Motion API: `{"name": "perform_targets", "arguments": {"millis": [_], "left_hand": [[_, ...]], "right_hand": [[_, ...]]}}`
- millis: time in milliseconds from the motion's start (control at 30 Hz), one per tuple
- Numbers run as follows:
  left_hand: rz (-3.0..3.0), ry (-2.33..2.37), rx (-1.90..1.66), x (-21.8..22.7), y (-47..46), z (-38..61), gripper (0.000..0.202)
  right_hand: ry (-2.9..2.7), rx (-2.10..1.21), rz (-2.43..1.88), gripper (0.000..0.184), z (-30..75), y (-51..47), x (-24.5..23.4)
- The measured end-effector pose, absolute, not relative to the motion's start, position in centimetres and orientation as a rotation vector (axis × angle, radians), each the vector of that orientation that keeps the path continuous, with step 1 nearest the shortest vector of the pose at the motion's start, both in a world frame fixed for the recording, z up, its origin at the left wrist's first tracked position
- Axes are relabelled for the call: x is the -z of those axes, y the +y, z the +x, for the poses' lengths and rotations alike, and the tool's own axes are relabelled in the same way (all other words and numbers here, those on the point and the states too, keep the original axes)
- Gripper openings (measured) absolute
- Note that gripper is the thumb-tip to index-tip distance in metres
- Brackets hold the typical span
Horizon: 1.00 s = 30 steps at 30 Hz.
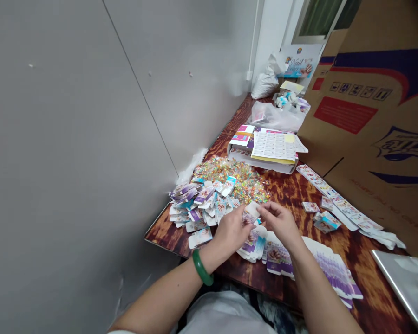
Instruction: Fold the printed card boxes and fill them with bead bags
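Both hands meet over the front of the table around one small printed carton (251,211) with a white flap. My left hand (231,231), a green bangle (202,268) on its wrist, is closed around the carton's body. The fingers of my right hand (277,222) pinch the flap at its upper right. Below them lie a stack of flat cartons (252,246) and a fanned row of purple-and-white cartons (329,266). To the left is a heap of small cartons (209,204), with a pile of small, colourful wrapped pieces (230,174) behind it.
A grey wall (90,116) borders the table (282,190) on the left. Large cardboard boxes (376,153) stand on the right. Farther back are a white box with label sheets (273,148) and plastic bags (278,116). A silver metal object (404,283) sits at the right edge.
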<state>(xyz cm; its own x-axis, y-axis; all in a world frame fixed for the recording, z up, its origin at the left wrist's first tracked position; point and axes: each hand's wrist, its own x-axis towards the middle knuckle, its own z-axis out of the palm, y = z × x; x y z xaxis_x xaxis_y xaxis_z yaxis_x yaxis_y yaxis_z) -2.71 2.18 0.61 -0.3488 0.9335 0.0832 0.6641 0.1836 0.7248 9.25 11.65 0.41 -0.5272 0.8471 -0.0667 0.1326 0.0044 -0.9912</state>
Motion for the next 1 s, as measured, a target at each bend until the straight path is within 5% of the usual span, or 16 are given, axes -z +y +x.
{"name": "perform_targets", "arguments": {"millis": [200, 367, 767, 933, 1000], "left_hand": [[1.195, 1.572, -1.326, -0.5, 3.1, -3.3, 0.026], [1.006, 1.34, -1.444, -0.3, 3.3, -3.6, 0.05], [1.126, 1.329, -1.171, -1.6, 2.7, -4.6, 0.025], [1.381, 1.691, -1.117, -1.0, 2.2, -2.9, 0.078], [1.456, 1.817, -1.072, -0.6, 2.3, -2.4, 0.071]], "right_hand": [[-1.464, -1.609, -0.848, 0.04, 8.8, 10.7, -0.2], [-1.477, -1.433, -0.865, 0.029, 9.3, 10.7, 0.3], [-1.852, -1.534, -0.841, 0.027, 10.7, 11.1, -0.7], [-1.613, -1.464, -0.89, 0.034, 9.5, 10.7, -0.1], [-1.596, -1.415, -0.897, 0.039, 9.2, 10.3, 0.2]]}}
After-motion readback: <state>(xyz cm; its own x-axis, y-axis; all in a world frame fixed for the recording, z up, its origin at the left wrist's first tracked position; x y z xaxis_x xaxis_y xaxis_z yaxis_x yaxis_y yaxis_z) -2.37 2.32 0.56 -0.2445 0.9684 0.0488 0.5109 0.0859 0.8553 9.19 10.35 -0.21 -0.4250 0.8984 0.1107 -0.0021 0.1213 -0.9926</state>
